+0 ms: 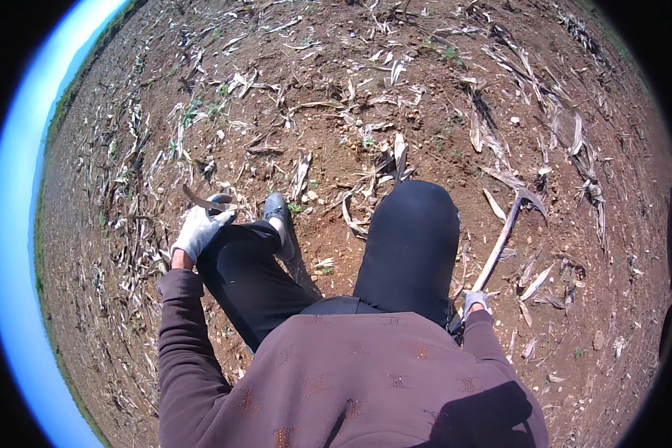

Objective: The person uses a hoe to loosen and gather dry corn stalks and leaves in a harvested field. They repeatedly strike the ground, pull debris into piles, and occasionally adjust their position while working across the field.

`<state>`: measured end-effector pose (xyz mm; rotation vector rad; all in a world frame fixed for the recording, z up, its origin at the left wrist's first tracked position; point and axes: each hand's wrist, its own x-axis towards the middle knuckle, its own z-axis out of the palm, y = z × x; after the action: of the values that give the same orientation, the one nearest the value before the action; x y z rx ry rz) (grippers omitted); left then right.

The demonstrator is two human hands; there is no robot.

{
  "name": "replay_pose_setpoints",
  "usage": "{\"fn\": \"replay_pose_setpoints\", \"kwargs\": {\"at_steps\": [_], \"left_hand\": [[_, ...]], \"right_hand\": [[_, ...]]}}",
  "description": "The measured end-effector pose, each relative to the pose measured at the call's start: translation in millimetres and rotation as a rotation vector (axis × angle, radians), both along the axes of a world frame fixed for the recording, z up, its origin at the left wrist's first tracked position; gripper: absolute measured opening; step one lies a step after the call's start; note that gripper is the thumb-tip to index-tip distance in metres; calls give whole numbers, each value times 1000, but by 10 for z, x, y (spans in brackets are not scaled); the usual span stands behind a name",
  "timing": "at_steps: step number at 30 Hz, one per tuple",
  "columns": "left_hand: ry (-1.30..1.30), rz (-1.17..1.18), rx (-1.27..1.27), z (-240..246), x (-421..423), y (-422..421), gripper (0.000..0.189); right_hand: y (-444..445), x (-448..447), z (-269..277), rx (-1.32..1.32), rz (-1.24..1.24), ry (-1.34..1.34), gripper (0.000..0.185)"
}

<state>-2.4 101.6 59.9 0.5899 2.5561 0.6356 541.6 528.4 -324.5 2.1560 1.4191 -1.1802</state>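
Observation:
My left hand (204, 227), in a white work glove with a blue-grey palm, is closed around a curved blade, perhaps a sickle (204, 203), beside my left knee. The blade's dark tip points to the upper left; its handle is mostly hidden by the glove. On the right, my right hand (475, 302), gloved too, grips the lower end of the wooden handle of a hoe or pick (498, 246). Its metal head (531, 200) lies at the ground among dry leaves, to the right of my right knee.
Brown stony soil (336, 263) bears scattered dry corn leaves (301, 176) and small green weeds (190, 113). My bent legs in black trousers and one grey shoe (275, 207) are in front of me. Dark shapes stand at the far right rim.

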Motion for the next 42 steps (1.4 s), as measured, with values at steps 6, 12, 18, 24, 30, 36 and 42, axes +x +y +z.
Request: {"fn": "replay_pose_setpoints", "kwargs": {"at_steps": [6,12,18,24,30,36,42], "left_hand": [[83,-18,-132,-16,-46,-165,36],[230,-82,-182,-193,-124,-306,36],[103,-60,-125,-252,-154,-399,37],[78,122,-145,-93,-30,-380,40],[-30,54,-125,-70,-96,-401,34],[6,-3,-150,-78,-122,-386,33],[1,11,-186,-91,-134,-348,33]], "right_hand": [[0,-9,-497,-50,277,-42,24],[70,-218,46,96,163,-117,33],[146,-174,174,-21,46,-171,40],[97,-234,254,-59,136,-296,54],[39,-167,331,-198,275,-374,45],[-40,-103,303,-372,349,-299,43],[-20,-111,-544,-202,544,-257,61]]}}
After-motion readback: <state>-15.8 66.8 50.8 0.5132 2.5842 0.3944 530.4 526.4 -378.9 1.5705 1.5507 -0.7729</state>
